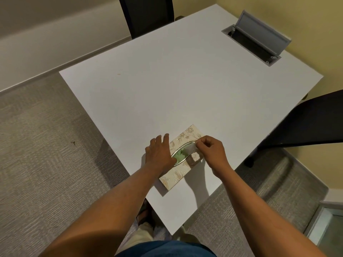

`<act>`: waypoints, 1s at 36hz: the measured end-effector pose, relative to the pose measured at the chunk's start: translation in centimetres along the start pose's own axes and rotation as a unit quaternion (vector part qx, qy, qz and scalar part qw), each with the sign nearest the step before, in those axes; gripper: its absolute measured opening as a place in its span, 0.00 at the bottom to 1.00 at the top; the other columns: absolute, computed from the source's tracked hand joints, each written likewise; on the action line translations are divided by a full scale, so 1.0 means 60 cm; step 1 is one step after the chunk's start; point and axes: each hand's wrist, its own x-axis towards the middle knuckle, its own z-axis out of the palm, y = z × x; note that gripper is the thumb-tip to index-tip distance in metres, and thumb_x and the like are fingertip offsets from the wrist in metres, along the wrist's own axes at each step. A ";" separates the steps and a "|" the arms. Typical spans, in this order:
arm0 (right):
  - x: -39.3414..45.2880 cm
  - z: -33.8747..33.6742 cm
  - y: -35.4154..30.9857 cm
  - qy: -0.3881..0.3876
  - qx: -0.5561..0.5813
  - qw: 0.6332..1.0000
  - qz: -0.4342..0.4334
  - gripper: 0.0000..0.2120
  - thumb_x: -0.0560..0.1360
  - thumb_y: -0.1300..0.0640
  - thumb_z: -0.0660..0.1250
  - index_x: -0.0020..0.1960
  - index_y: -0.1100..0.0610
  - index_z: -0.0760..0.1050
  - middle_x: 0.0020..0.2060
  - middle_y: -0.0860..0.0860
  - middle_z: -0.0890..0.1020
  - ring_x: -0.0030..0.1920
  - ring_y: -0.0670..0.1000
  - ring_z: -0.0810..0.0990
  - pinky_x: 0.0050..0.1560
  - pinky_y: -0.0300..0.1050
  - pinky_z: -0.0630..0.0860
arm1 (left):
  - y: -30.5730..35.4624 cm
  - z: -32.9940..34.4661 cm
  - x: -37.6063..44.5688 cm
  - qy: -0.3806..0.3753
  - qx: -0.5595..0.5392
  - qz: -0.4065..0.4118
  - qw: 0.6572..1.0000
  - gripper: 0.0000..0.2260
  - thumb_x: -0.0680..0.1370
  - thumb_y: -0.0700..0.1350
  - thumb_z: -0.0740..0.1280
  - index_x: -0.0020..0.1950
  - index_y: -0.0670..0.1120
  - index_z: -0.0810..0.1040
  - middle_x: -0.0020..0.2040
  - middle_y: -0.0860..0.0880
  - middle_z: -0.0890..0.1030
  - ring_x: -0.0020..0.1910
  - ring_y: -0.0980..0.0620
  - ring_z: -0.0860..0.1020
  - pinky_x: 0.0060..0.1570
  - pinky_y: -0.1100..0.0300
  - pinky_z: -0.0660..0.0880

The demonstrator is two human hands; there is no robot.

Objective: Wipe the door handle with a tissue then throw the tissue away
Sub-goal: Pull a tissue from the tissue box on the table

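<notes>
A cream floral tissue box [179,175] lies near the front corner of the white table [167,89]. Its oval, metal-rimmed slot shows green inside. My left hand [159,154] rests flat on the box's left side with fingers spread, pressing it down. My right hand [211,151] pinches a white tissue [191,149] that stands out of the slot, thumb and forefinger closed on it. No door handle is in view.
A grey cable hatch [258,38] stands open at the table's far right. One black chair [148,13] sits behind the table and another [306,123] at the right. Grey carpet [46,154] surrounds the table, and a glass panel [328,229] shows at the lower right.
</notes>
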 end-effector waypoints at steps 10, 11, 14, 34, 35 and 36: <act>-0.014 -0.012 -0.030 0.005 0.057 0.998 -0.010 0.08 0.76 0.65 0.65 0.39 0.59 0.79 0.36 0.52 0.81 0.39 0.48 0.78 0.41 0.39 0.75 | 0.008 -0.012 -0.004 -0.010 0.045 -0.015 0.999 0.46 0.74 0.56 0.73 0.82 0.49 0.49 0.81 0.41 0.54 0.79 0.38 0.57 0.72 0.41 0.65; -0.015 -0.012 -0.035 0.005 0.064 0.998 -0.013 0.09 0.76 0.65 0.65 0.38 0.58 0.79 0.36 0.51 0.81 0.39 0.48 0.79 0.41 0.38 0.76 | 0.008 -0.013 -0.003 -0.012 0.047 -0.016 0.999 0.46 0.74 0.57 0.73 0.83 0.49 0.49 0.81 0.41 0.53 0.79 0.38 0.56 0.72 0.41 0.64; -0.015 -0.014 -0.048 0.007 0.080 0.996 -0.026 0.10 0.76 0.66 0.64 0.38 0.57 0.79 0.34 0.47 0.81 0.39 0.46 0.80 0.42 0.36 0.78 | 0.009 -0.015 -0.002 -0.013 0.053 -0.017 0.998 0.46 0.75 0.60 0.72 0.83 0.49 0.48 0.82 0.40 0.52 0.80 0.37 0.55 0.72 0.40 0.64; -0.015 -0.057 -0.055 0.037 0.211 0.977 -0.013 0.11 0.77 0.67 0.63 0.37 0.59 0.76 0.37 0.55 0.79 0.42 0.54 0.79 0.43 0.41 0.79 | 0.016 -0.026 -0.018 -0.020 -0.008 -0.004 1.000 0.44 0.74 0.55 0.72 0.83 0.49 0.51 0.79 0.43 0.62 0.78 0.40 0.60 0.72 0.43 0.65; -0.017 -0.060 -0.054 0.037 0.209 0.977 -0.013 0.11 0.77 0.67 0.63 0.37 0.59 0.76 0.37 0.55 0.79 0.42 0.54 0.79 0.43 0.41 0.79 | 0.020 -0.025 -0.021 -0.016 -0.005 -0.004 1.000 0.44 0.75 0.54 0.72 0.83 0.48 0.50 0.80 0.43 0.59 0.79 0.40 0.58 0.73 0.43 0.64; -0.019 -0.064 -0.054 0.037 0.207 0.978 -0.014 0.11 0.77 0.66 0.63 0.37 0.59 0.76 0.37 0.54 0.79 0.41 0.54 0.79 0.43 0.41 0.79 | 0.023 -0.024 -0.023 -0.010 -0.004 -0.004 1.000 0.44 0.75 0.54 0.72 0.84 0.48 0.50 0.81 0.43 0.57 0.80 0.40 0.56 0.74 0.43 0.63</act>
